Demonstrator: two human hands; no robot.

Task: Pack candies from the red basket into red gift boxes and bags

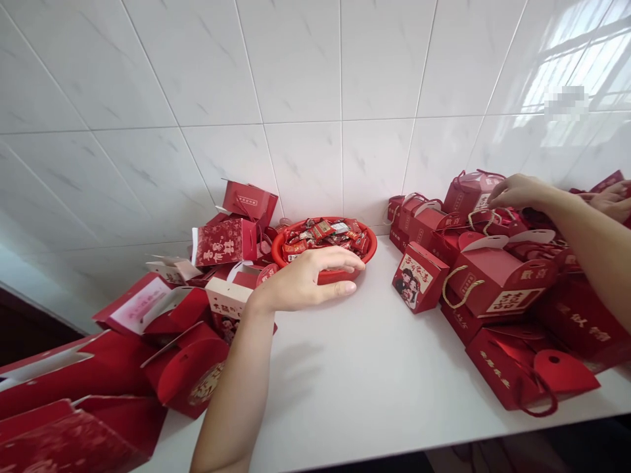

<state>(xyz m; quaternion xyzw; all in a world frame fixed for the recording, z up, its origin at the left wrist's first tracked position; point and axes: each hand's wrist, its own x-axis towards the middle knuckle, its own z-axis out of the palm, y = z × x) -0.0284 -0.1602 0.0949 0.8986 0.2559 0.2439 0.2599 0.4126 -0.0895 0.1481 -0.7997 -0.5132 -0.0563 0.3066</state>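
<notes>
Two hands are out over the white table (355,387), each at its own spot. Your left hand (310,281) is open with nothing in it, thumb apart from the fingers, over the front edge of the red bowl (373,246). The bowl sits by the wall, full of small wrapped packets (340,230). Your right hand (522,192) is bent down at the back of the pile of red boxes (480,279) on your right; I cannot tell if its fingers grip anything. To pick from the bowl well, I think you should come down from above with soft fingers, so the rim does not tip. Mind your left arm, as it is close to the loose open boxes (224,242) on that side. On the right, lift gently, since cord handles (463,302) could snag. The small picture box (428,279) stands near that pile, so don't bump it.
</notes>
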